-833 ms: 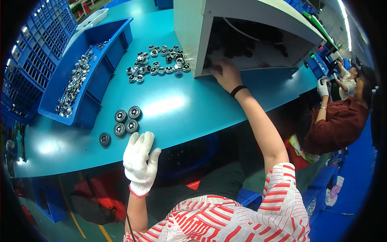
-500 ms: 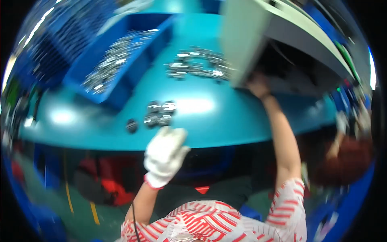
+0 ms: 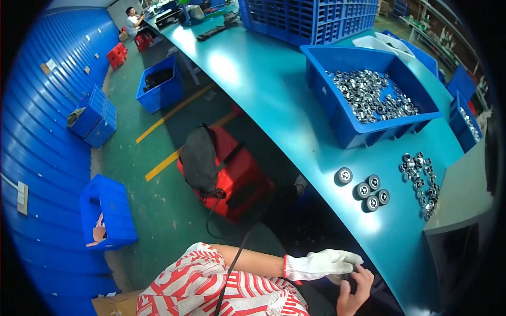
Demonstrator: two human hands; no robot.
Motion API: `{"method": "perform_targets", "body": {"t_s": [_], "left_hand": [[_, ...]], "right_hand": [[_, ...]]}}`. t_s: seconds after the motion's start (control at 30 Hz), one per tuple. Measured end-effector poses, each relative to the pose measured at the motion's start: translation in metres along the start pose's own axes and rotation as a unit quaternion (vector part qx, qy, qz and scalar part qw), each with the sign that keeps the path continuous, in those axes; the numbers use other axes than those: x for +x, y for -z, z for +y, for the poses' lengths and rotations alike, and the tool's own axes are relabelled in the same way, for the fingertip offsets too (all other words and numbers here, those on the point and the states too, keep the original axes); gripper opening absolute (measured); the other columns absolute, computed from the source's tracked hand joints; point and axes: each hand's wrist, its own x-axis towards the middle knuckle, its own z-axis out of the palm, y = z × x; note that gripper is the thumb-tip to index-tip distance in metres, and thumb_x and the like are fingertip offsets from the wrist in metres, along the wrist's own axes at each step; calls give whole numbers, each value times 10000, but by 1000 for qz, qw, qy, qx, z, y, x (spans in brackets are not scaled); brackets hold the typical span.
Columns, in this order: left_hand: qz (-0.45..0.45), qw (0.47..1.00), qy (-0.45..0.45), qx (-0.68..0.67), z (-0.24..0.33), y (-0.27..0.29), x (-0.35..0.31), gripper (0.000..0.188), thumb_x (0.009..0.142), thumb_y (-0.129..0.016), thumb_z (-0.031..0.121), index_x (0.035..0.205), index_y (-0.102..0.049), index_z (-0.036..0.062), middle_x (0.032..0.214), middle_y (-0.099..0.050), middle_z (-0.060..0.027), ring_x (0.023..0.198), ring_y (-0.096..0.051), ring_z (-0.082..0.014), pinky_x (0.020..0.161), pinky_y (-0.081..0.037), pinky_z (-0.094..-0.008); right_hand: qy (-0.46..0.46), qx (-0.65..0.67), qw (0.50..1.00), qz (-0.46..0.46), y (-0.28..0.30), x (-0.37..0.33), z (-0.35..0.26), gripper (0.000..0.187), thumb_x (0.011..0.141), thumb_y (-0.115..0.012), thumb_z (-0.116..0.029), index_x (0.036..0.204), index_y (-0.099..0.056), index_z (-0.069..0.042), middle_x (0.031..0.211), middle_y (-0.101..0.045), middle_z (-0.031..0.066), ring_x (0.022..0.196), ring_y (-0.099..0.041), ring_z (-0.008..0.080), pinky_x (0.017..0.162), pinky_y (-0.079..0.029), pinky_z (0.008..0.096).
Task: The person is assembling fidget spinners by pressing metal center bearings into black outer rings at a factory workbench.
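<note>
My left hand (image 3: 321,264), in a white glove, and my bare right hand (image 3: 356,290) meet just off the near edge of the table. Between their fingers is a small black round piece (image 3: 345,276), probably a tyre, mostly covered by the glove and fingertips. Several small black wheels with silver hubs (image 3: 373,181) lie on the teal tabletop beyond my hands. To their right, loose shiny chrome hubs (image 3: 420,181) are spread in a rough ring.
A blue bin (image 3: 337,118) of chrome hubs stands on the teal table (image 3: 274,110), with a blue crate (image 3: 311,23) behind it. A pale machine housing (image 3: 466,184) is at the right. On the floor are a red stool with a dark bag (image 3: 232,179) and blue bins (image 3: 108,210). A person (image 3: 138,22) sits far off.
My view has swung left. My right hand has come out from the machine housing and now meets my gloved left hand at a black piece.
</note>
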Motion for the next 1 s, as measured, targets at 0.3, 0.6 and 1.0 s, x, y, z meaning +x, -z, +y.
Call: {"method": "perform_targets", "body": {"t_s": [0.3, 0.6, 1.0], "left_hand": [[22, 997, 5, -69, 5, 17, -19, 496, 891, -608, 225, 1308, -444, 12, 1042, -576, -24, 919, -578, -128, 738, -503, -243], [34, 993, 51, -99, -4, 28, -27, 442, 892, -618, 295, 1242, -519, 45, 921, -589, -35, 809, -618, -131, 548, -511, -186], [10, 993, 92, -72, -20, 17, -28, 461, 903, -605, 285, 1275, -494, 37, 970, -572, -41, 821, -605, -137, 576, -492, -201]], "right_hand": [[-19, -127, 992, 14, 28, 79, 46, 277, 844, -507, 17, 1119, -537, 40, 1206, -521, 244, 1116, -501, 391, 940, -404, 420], [-152, -420, 892, -63, 28, 144, 183, 390, 828, -514, 0, 1215, -473, -13, 1268, -476, 189, 1107, -501, 359, 893, -449, 414], [-138, -402, 905, -18, 38, 137, 189, 280, 873, -516, -61, 1151, -522, -30, 1052, -545, 162, 961, -551, 346, 800, -461, 419]]}}
